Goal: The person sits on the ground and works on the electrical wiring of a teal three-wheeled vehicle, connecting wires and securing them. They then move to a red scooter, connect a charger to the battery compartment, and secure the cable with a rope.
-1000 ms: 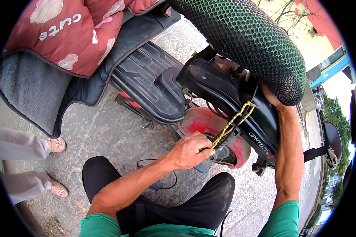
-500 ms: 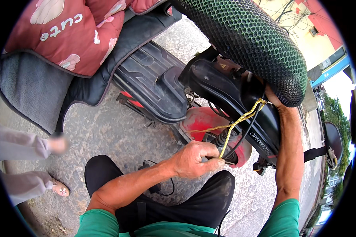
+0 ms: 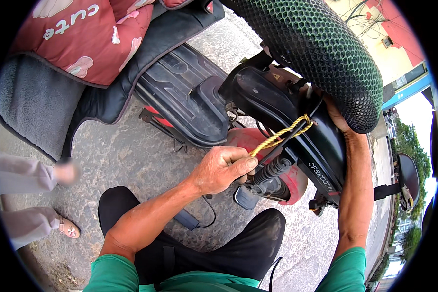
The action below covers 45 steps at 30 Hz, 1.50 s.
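My left hand (image 3: 225,168) is closed on a yellow twisted rope (image 3: 280,136), thumb on top. From there the rope runs up to the right, stretched fairly straight, and loops near a thin black cable beside the scooter's black rear body panel (image 3: 277,104). Under the edge of the seat (image 3: 321,53), which wears a green and black mesh cover, my right hand (image 3: 338,116) reaches in against the body. The seat hides its fingers. Below the rope sit a black coil-spring shock absorber (image 3: 272,169) and the dusty red fender (image 3: 297,182).
The scooter's black footboard (image 3: 180,92) lies left of the body, with a red padded leg cover (image 3: 92,48) beyond it. At far left stands a person in grey trousers (image 3: 24,173). A dark box with a cord (image 3: 186,219) rests on the concrete between my knees.
My left hand has moved left and slightly up, drawing the rope straighter. The rope's far loop now sits lower and further left. My right hand stays under the seat.
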Each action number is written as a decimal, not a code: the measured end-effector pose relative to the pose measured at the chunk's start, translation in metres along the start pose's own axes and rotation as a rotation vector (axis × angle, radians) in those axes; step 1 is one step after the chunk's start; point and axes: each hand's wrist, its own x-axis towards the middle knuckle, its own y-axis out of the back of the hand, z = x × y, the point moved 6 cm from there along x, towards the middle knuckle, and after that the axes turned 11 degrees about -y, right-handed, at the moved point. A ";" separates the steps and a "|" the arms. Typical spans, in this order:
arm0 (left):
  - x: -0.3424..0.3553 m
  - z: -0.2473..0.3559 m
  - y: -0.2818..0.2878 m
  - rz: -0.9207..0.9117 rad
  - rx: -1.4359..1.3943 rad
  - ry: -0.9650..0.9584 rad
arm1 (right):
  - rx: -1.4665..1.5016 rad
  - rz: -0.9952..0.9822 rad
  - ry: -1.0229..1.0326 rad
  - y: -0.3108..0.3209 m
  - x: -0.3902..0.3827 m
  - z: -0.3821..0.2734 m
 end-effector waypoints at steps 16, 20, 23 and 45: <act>-0.002 -0.018 -0.007 -0.053 -0.002 -0.008 | -0.028 0.058 -0.054 0.006 0.003 0.001; -0.008 -0.021 0.004 -0.056 0.085 -0.014 | -0.220 0.150 0.048 0.003 0.017 0.019; 0.001 -0.026 -0.011 -0.046 0.088 -0.104 | -0.083 0.029 -0.048 -0.008 0.015 0.078; -0.002 -0.027 -0.005 -0.075 0.115 -0.121 | -0.204 -0.217 -0.153 -0.037 0.018 0.054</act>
